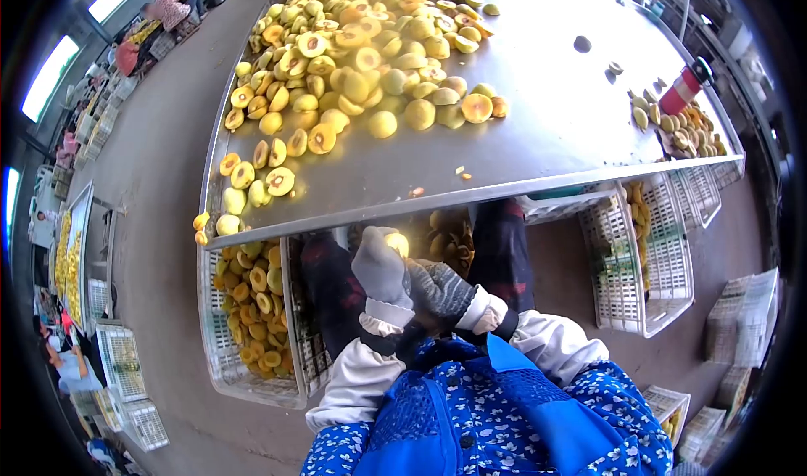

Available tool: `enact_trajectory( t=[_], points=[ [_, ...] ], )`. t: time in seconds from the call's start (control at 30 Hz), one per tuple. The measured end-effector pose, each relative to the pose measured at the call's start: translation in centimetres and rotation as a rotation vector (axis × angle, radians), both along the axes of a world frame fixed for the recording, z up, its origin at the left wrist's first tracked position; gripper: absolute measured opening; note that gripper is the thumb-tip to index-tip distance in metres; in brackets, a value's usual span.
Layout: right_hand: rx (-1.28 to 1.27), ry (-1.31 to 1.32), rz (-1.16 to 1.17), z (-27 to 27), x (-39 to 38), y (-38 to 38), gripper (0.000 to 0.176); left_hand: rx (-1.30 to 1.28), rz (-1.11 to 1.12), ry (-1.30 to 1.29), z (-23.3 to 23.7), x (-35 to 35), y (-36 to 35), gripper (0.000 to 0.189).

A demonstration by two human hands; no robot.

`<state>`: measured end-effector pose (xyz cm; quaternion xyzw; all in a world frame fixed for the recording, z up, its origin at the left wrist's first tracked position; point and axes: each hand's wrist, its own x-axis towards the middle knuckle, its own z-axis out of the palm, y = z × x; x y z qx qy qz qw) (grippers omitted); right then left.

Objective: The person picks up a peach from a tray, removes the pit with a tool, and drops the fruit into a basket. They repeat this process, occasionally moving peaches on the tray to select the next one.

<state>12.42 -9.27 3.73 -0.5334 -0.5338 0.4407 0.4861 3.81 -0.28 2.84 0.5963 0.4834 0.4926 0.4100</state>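
Note:
Both my hands wear grey knit gloves and meet just below the table's near edge, above my lap. My left hand [382, 267] is closed around a yellow peach half [398, 244], whose bright top shows at the fingertips. Touching or nearly touching it, my right hand [443, 289] has its fingers curled in; what they hold, if anything, is hidden. A large heap of halved yellow peaches [382, 123] lies on the metal table [538, 140] in front of me, several with cut faces up. Under the hands, more peach pieces [451, 239] show between my knees.
A white crate [223, 341] full of peach halves stands below the table at left. More white crates [618, 266] stand at right. A red bottle [683, 89] and small dull pieces [693, 133] sit on the table's right corner. Other people [171, 9] are at far left.

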Motion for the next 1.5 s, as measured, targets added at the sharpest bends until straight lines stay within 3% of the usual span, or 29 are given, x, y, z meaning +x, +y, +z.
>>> enact_trajectory(
  t=[0.07,0.23,0.33,0.37,0.43,0.5,0.6,0.63,0.73,0.77,0.83,0.9,1.0,1.03,1.07,1.13,1.17,1.2,1.23,1.27,1.3,1.33,1.4,1.5],
  points=[
    [0.028,0.065,-0.03,1.0,-0.3,-0.2,0.035,0.094,0.048,-0.038,0.0,0.3,-0.4,0.052],
    [0.049,0.12,0.02,-0.6,0.1,-0.4,0.041,0.158,-0.21,-0.011,2.0,-0.1,-0.2,0.033],
    [-0.046,0.204,0.155,-1.1,1.3,-0.7,0.046,-0.033,-0.587,0.109,4.6,-0.7,0.7,0.033],
    [-0.147,0.325,0.197,-0.8,1.6,-0.7,0.048,-0.204,-0.616,0.111,4.1,-0.9,0.8,0.032],
    [-0.318,0.427,0.221,0.1,1.9,-0.6,0.052,-0.248,-0.644,-0.003,3.0,-1.0,1.5,0.034],
    [-0.178,0.461,0.18,0.0,1.4,-0.7,0.049,-0.172,-0.619,-0.174,2.1,-1.0,1.3,0.042],
    [-0.084,0.567,0.117,-0.5,-0.1,-0.9,0.047,-0.426,-0.52,-0.397,1.5,-1.1,0.3,0.06],
    [-0.117,0.645,0.095,-0.6,-0.9,-0.7,0.047,-0.457,-0.487,-0.372,2.2,-1.3,0.0,0.06],
    [-0.587,1.036,0.182,0.1,-1.1,-0.8,0.048,-0.536,-0.69,-0.329,2.8,-2.3,1.2,0.042],
    [-0.616,0.921,0.294,0.5,0.3,-0.9,0.049,-0.407,-0.719,-0.241,3.4,-2.2,1.0,0.041],
    [-0.624,0.914,0.554,-0.8,1.8,-0.4,0.05,-0.429,-0.78,-0.192,3.2,-2.3,1.0,0.04],
    [-0.701,0.855,0.484,0.8,2.1,-1.1,0.049,-0.491,-0.734,-0.166,3.9,-2.0,0.9,0.042],
    [-0.498,0.867,0.286,4.7,0.9,-1.7,0.042,-0.87,-0.535,-0.796,5.0,-1.6,-1.4,0.047],
    [-0.413,0.836,0.208,5.4,0.1,-1.8,0.04,-0.824,-0.532,-0.747,3.9,-1.9,-0.7,0.06],
    [-0.42,0.76,0.135,4.4,-0.9,-2.1,0.039,-0.975,-0.353,-1.122,3.3,-2.3,-0.9,0.058],
    [-0.176,0.537,-0.041,0.6,-2.9,-0.7,0.046,-0.838,-0.041,-0.873,2.6,-3.8,0.4,0.054],
    [-0.353,0.555,0.007,-0.2,-2.4,-0.4,0.05,-0.495,-0.098,-0.64,3.4,-5.3,0.4,0.05],
    [-0.681,0.682,0.052,-0.7,-1.6,0.3,0.055,-0.439,0.191,-0.431,5.7,-5.9,1.2,0.049],
    [-1.019,0.79,0.057,-1.1,-0.8,0.9,0.06,-0.077,0.249,-0.057,1.6,-10.3,4.2,0.049],
    [-0.834,0.663,0.116,-7.3,-1.2,0.5,0.044,0.236,0.368,0.524,3.7,-11.7,4.3,0.037],
    [-0.645,0.516,0.148,-13.4,-1.7,0.1,0.037,0.486,0.333,0.86,4.4,-13.8,5.1,0.022],
    [-0.466,0.373,0.148,-19.4,-2.1,-0.3,0.044,0.566,0.395,1.059,4.0,-15.3,6.4,0.021],
    [-0.373,-0.043,0.232,-15.3,-0.4,-0.5,0.046,0.474,0.294,0.986,4.6,-15.3,9.5,0.03],
    [-0.311,-0.259,0.298,-14.3,0.1,-0.6,0.051,0.618,0.163,1.127,7.2,-7.6,15.4,0.037]
  ],
)
